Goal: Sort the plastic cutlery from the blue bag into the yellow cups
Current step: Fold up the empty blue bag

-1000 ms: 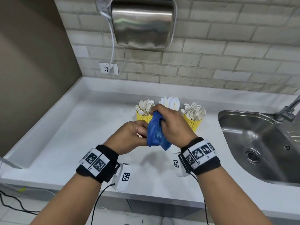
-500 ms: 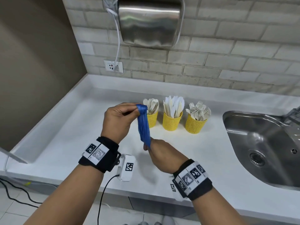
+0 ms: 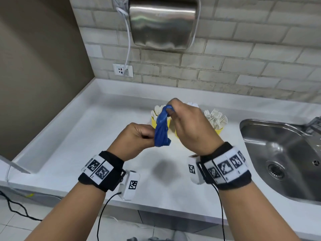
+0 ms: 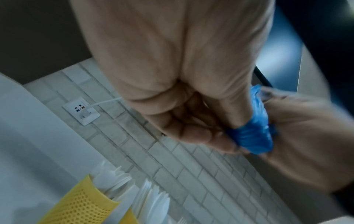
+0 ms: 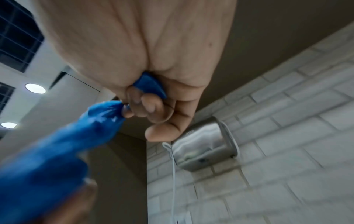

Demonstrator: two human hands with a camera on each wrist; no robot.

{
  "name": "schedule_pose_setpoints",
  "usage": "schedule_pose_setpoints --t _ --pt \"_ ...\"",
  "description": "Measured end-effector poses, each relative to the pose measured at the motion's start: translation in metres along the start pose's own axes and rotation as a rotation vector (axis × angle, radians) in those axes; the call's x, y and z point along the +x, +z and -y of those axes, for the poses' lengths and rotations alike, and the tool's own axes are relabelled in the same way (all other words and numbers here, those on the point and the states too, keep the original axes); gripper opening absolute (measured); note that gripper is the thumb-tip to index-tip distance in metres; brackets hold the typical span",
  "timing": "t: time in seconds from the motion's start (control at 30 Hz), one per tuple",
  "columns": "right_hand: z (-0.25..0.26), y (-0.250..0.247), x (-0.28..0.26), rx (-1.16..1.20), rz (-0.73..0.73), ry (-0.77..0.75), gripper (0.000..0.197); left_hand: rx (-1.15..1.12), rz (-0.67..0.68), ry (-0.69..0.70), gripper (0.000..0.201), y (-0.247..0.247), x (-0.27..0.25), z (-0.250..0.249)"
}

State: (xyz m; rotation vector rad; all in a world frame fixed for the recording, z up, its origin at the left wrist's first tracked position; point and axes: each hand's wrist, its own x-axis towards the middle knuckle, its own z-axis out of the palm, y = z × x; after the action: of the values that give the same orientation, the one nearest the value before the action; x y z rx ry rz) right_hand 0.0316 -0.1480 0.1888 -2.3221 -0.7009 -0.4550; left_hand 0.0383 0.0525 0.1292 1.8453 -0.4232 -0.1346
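Observation:
The blue bag [image 3: 162, 126] is twisted into a narrow, limp strip and held in the air above the white counter [image 3: 86, 136]. My right hand [image 3: 171, 110] pinches its top end, curled fingers [image 5: 141, 106] closed on the plastic. My left hand [image 3: 149, 136] grips the lower part [image 4: 250, 136] between thumb and fingers. Behind the hands stand three yellow cups of white plastic cutlery: spoons in the left one [image 3: 153, 121], forks in the right one [image 3: 218, 130], the middle one mostly hidden by my right hand.
A steel sink [image 3: 281, 159] is set into the counter at the right. A steel hand dryer [image 3: 162, 23] hangs on the brick wall, its cord plugged into a socket [image 3: 123, 70]. The counter ends at a brown wall on the left.
The hands have swapped heights: my right hand rose from the bag's lower end to its top, and my left hand dropped from the top to the lower part.

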Motion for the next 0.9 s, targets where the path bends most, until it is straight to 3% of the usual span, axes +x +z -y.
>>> schedule_pose_setpoints --t 0.17,0.27,0.4,0.5,0.6,0.7,0.8,0.9 --pt "-0.038 0.040 0.007 0.017 0.098 0.165 0.018 -0.179 -0.137 0.202 0.011 -0.002 -0.001 -0.014" --pt "-0.036 0.066 -0.011 0.038 0.156 0.168 0.010 -0.210 -0.282 0.202 0.012 -0.004 0.004 -0.011" --pt "-0.018 0.082 -0.041 0.039 0.258 0.148 0.016 -0.082 -0.377 0.153 0.008 -0.005 0.006 -0.004" --pt "-0.009 0.080 -0.055 -0.087 0.265 0.068 0.018 -0.022 -0.369 0.099 0.009 -0.002 0.003 0.006" --pt "0.000 0.061 -0.051 -0.245 0.133 -0.042 0.025 -0.017 -0.360 0.031 0.004 0.004 0.001 0.012" --pt "0.001 0.042 -0.039 -0.272 0.040 -0.114 0.025 -0.010 -0.300 0.010 0.021 0.012 -0.002 0.014" --pt "0.001 0.040 -0.028 -0.193 0.003 -0.087 0.013 -0.085 -0.218 0.067 0.037 0.019 -0.008 0.003" --pt "0.003 0.053 -0.021 0.002 -0.005 0.038 0.020 -0.045 -0.203 0.122 0.023 0.018 -0.006 0.001"
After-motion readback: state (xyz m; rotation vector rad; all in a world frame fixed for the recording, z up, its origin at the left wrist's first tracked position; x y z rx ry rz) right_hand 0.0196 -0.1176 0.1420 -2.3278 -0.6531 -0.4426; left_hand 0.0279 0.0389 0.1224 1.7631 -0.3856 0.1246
